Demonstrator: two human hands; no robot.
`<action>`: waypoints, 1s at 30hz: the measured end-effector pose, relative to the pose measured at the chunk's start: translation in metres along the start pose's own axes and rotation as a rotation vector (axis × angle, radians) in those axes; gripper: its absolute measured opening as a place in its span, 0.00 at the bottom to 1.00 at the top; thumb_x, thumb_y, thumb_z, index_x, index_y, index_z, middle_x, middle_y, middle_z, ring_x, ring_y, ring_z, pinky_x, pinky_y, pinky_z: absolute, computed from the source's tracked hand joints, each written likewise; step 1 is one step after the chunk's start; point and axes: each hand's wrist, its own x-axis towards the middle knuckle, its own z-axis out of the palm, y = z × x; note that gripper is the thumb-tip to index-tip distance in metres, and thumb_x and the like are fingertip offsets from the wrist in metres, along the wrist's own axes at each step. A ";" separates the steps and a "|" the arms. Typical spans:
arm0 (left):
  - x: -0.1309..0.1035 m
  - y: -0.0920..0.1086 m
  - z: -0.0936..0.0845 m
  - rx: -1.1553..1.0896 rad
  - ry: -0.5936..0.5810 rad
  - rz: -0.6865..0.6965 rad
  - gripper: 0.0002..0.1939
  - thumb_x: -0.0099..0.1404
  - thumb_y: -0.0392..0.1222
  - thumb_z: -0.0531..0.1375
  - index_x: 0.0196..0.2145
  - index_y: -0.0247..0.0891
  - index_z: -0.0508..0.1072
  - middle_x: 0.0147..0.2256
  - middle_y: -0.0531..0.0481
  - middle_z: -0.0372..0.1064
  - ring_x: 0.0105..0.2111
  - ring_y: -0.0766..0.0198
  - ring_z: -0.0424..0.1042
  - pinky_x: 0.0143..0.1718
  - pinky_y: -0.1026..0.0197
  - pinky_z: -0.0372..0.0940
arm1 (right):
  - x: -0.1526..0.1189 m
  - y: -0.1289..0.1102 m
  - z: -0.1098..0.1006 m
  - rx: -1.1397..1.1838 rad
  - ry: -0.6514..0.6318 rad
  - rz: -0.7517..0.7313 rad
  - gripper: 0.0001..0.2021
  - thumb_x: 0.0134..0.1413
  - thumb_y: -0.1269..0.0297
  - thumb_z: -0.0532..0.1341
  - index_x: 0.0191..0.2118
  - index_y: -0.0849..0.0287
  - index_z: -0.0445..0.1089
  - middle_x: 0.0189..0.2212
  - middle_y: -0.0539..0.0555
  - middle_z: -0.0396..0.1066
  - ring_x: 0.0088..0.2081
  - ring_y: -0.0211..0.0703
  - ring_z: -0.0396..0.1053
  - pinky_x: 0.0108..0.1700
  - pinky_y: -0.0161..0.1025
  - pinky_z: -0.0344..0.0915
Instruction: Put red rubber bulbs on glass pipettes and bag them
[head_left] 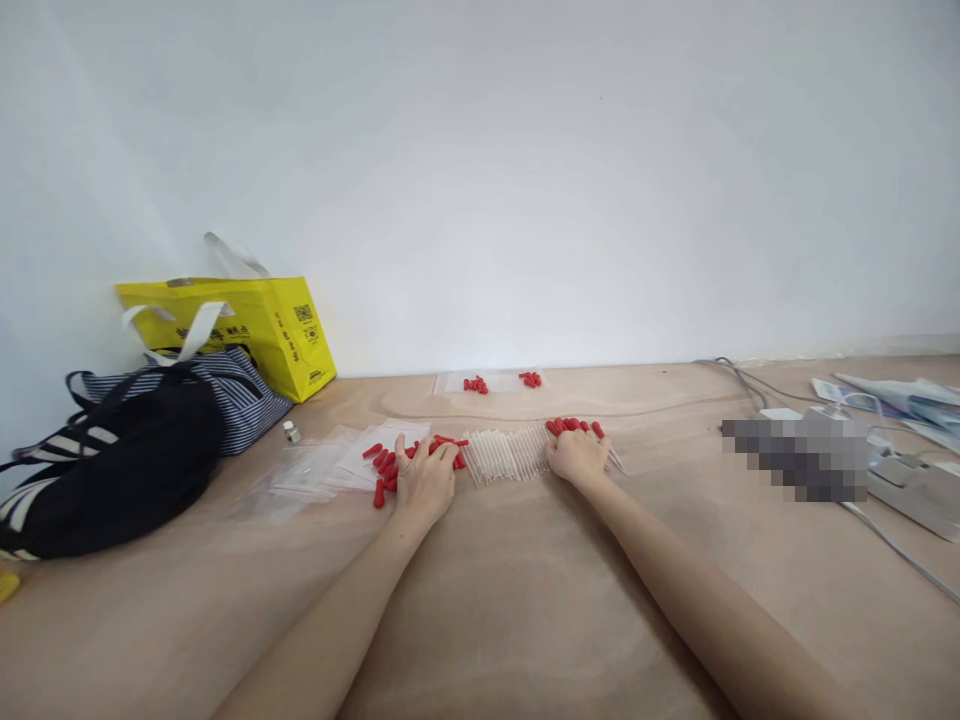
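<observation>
A row of thin clear tubes [504,456] lies side by side on the wooden table between my hands. My left hand [426,480] rests over a loose pile of red rubber bulbs [386,465], its fingers apart and bent among them; nothing is seen gripped. At the right end of the row, my right hand [576,455] has its fingers curled down by several red bulbs [571,425] set at the far ends of the tubes. What its fingertips hold is hidden. Clear plastic bags [322,470] lie left of the loose bulbs.
Near the wall is a clear bag with red-topped pieces [501,383]. A yellow bag [300,340], a black bag [142,460] and a small bottle [291,432] are at the left. Cables, a white power strip [919,490] and packets [900,400] lie at the right.
</observation>
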 end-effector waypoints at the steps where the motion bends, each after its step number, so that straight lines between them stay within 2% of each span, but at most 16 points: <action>1: 0.000 0.000 0.000 0.009 0.004 0.003 0.15 0.55 0.30 0.49 0.36 0.42 0.70 0.37 0.47 0.70 0.44 0.52 0.62 0.51 0.37 0.34 | -0.001 0.000 0.000 0.005 0.007 -0.005 0.14 0.49 0.63 0.51 0.33 0.64 0.72 0.34 0.64 0.70 0.43 0.53 0.62 0.46 0.49 0.45; 9: -0.001 0.000 -0.002 0.048 0.018 0.000 0.12 0.56 0.31 0.50 0.32 0.41 0.71 0.36 0.45 0.68 0.40 0.54 0.63 0.51 0.39 0.38 | -0.013 0.002 -0.004 0.114 0.089 -0.109 0.14 0.54 0.63 0.47 0.36 0.66 0.65 0.37 0.66 0.67 0.43 0.54 0.60 0.45 0.48 0.47; 15: -0.004 0.001 -0.008 -0.021 0.069 0.042 0.09 0.58 0.33 0.50 0.32 0.40 0.70 0.39 0.45 0.68 0.44 0.54 0.62 0.52 0.39 0.36 | -0.037 0.020 -0.006 0.329 0.044 -0.353 0.09 0.55 0.68 0.45 0.35 0.61 0.61 0.31 0.56 0.68 0.33 0.42 0.65 0.37 0.36 0.57; 18: -0.009 0.009 -0.012 -0.113 0.065 0.126 0.08 0.59 0.35 0.51 0.32 0.40 0.69 0.40 0.46 0.68 0.46 0.55 0.61 0.53 0.43 0.37 | -0.049 0.028 -0.005 0.556 0.045 -0.501 0.10 0.53 0.70 0.46 0.40 0.61 0.60 0.32 0.56 0.68 0.34 0.41 0.65 0.36 0.36 0.59; 20: -0.013 0.017 -0.013 -0.193 0.044 0.152 0.07 0.59 0.35 0.51 0.32 0.39 0.68 0.38 0.47 0.69 0.45 0.57 0.62 0.52 0.46 0.40 | -0.056 0.027 -0.006 0.628 0.038 -0.573 0.13 0.53 0.72 0.46 0.44 0.60 0.60 0.34 0.56 0.68 0.36 0.42 0.65 0.38 0.36 0.60; 24: -0.020 0.030 -0.013 -0.320 -0.024 0.127 0.05 0.59 0.36 0.51 0.31 0.39 0.66 0.32 0.50 0.69 0.39 0.60 0.64 0.48 0.50 0.46 | -0.067 0.017 -0.007 0.632 -0.035 -0.694 0.14 0.53 0.74 0.46 0.43 0.59 0.63 0.34 0.56 0.67 0.37 0.41 0.65 0.39 0.37 0.61; 30: -0.021 0.034 -0.013 -0.361 -0.024 0.149 0.06 0.60 0.37 0.50 0.33 0.40 0.66 0.31 0.51 0.70 0.38 0.60 0.64 0.48 0.50 0.44 | -0.073 0.009 -0.005 0.574 -0.071 -0.748 0.13 0.54 0.76 0.48 0.42 0.60 0.63 0.35 0.56 0.66 0.39 0.42 0.63 0.39 0.39 0.60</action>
